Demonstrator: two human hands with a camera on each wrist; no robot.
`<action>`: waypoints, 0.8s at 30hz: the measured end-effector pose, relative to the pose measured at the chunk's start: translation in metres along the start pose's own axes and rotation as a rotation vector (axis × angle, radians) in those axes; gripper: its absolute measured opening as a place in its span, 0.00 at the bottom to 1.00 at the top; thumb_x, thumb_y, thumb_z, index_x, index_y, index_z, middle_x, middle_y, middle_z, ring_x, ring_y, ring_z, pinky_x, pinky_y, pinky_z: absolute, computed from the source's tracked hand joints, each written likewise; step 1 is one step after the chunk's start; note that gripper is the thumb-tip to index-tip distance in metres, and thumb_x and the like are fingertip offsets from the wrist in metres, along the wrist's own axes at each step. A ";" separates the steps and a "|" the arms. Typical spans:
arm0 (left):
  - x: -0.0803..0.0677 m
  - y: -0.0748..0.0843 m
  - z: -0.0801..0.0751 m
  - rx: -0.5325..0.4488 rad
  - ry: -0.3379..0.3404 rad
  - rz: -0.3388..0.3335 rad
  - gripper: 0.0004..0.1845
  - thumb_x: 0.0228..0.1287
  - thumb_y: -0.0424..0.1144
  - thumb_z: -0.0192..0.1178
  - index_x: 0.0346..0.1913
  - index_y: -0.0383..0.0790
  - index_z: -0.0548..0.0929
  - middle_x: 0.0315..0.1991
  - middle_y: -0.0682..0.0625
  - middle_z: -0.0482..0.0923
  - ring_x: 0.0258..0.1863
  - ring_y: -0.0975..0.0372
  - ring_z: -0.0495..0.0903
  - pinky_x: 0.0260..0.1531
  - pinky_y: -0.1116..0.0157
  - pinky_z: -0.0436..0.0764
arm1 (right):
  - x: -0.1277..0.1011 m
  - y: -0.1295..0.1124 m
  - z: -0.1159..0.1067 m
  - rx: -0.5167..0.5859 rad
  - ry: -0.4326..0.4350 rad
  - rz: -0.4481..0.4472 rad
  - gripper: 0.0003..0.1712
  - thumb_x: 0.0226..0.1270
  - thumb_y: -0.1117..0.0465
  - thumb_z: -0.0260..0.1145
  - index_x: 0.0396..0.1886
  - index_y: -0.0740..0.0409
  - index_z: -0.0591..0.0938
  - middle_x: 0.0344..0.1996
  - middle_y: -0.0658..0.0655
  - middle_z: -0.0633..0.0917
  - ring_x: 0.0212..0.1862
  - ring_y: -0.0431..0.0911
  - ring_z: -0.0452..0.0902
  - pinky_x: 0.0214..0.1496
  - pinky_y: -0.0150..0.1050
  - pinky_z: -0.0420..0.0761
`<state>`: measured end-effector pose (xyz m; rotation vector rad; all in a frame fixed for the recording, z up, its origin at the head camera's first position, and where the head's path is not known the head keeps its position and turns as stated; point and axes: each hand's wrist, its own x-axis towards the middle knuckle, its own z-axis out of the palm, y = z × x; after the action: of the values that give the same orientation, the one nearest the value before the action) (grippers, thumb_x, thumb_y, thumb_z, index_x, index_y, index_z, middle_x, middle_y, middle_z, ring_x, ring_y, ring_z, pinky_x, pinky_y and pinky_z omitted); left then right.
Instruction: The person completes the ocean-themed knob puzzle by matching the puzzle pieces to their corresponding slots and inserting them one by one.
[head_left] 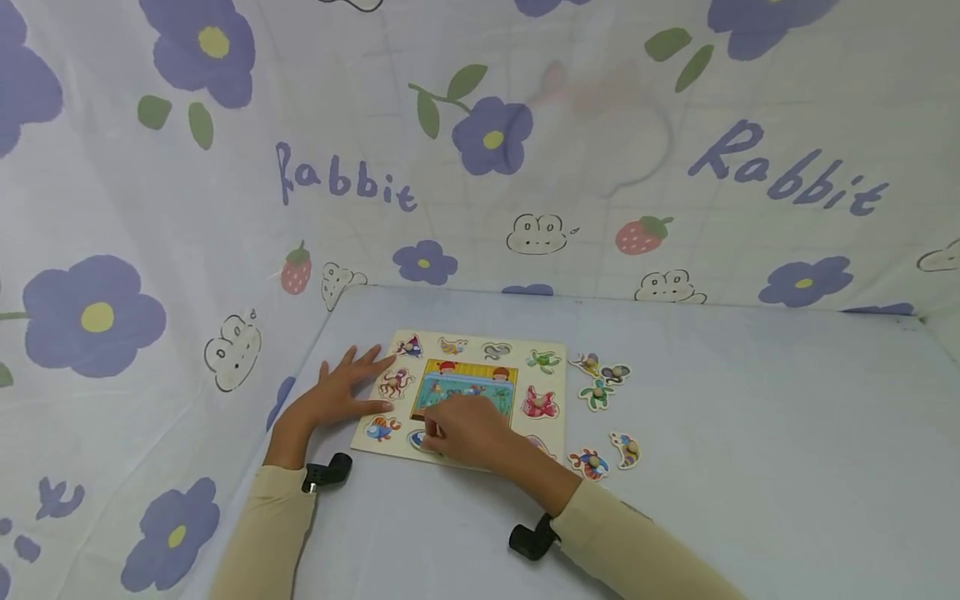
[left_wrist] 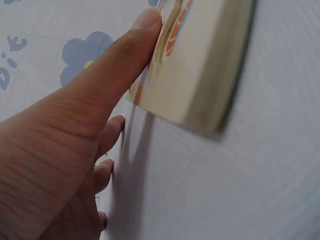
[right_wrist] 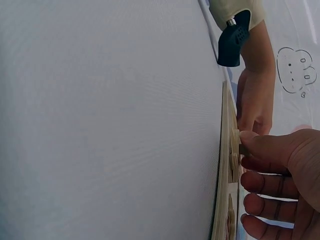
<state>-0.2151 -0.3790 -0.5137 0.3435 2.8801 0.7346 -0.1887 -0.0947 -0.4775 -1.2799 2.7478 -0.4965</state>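
A wooden peg puzzle board [head_left: 468, 350] lies flat, with sea-animal pieces round a central aquarium picture. My left hand [head_left: 341, 396] spreads its fingers at the board's left side, with the thumb [left_wrist: 142, 35] resting on the board near the blue-and-orange fish piece [head_left: 383, 428]. Over the lower part of the picture is my right hand [head_left: 468, 429]. Its thumb and index finger pinch the small knob [right_wrist: 243, 149] of a puzzle piece [head_left: 418, 439] at the bottom row. The hand covers most of that piece. Beside it, the pink piece [head_left: 540, 446] is partly hidden.
Right of the board lie several loose knobbed pieces, among them a green turtle [head_left: 596, 394], a red-and-blue crab-like piece [head_left: 588, 463] and a yellow striped one [head_left: 627, 450]. A patterned curtain [head_left: 465, 200] hangs behind the white table [head_left: 750, 417].
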 end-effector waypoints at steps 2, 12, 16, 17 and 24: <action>0.000 0.000 0.000 -0.001 0.000 0.001 0.49 0.57 0.65 0.70 0.79 0.57 0.62 0.82 0.45 0.48 0.80 0.39 0.33 0.66 0.27 0.27 | 0.001 -0.001 0.000 -0.002 0.000 0.001 0.12 0.68 0.45 0.71 0.30 0.44 0.86 0.20 0.39 0.78 0.26 0.36 0.70 0.27 0.32 0.70; 0.000 -0.001 0.000 0.008 -0.003 -0.008 0.50 0.56 0.66 0.70 0.79 0.58 0.62 0.82 0.45 0.48 0.80 0.39 0.33 0.66 0.27 0.28 | 0.005 -0.003 0.003 0.010 0.002 -0.004 0.12 0.67 0.45 0.72 0.30 0.46 0.86 0.19 0.39 0.78 0.25 0.36 0.70 0.27 0.31 0.69; 0.001 -0.001 0.000 0.014 -0.010 -0.015 0.50 0.56 0.67 0.69 0.79 0.60 0.61 0.82 0.47 0.47 0.80 0.41 0.33 0.66 0.27 0.28 | 0.006 -0.003 0.004 0.013 0.004 -0.005 0.11 0.67 0.46 0.72 0.32 0.46 0.86 0.20 0.39 0.79 0.26 0.36 0.71 0.28 0.31 0.70; 0.001 -0.001 0.000 0.013 -0.013 -0.016 0.50 0.56 0.68 0.69 0.79 0.60 0.61 0.82 0.47 0.47 0.80 0.41 0.33 0.67 0.28 0.28 | 0.007 -0.003 0.004 0.015 0.004 -0.005 0.11 0.67 0.46 0.72 0.32 0.47 0.87 0.21 0.40 0.79 0.26 0.36 0.71 0.28 0.31 0.70; 0.000 0.001 -0.001 -0.005 -0.014 -0.014 0.49 0.55 0.67 0.69 0.79 0.60 0.62 0.82 0.48 0.47 0.80 0.41 0.33 0.67 0.28 0.27 | 0.007 -0.003 0.003 0.025 0.003 0.001 0.11 0.67 0.46 0.72 0.34 0.47 0.87 0.23 0.41 0.82 0.27 0.36 0.71 0.30 0.32 0.71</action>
<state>-0.2149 -0.3788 -0.5119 0.3258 2.8644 0.7337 -0.1906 -0.1031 -0.4787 -1.2726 2.7357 -0.5305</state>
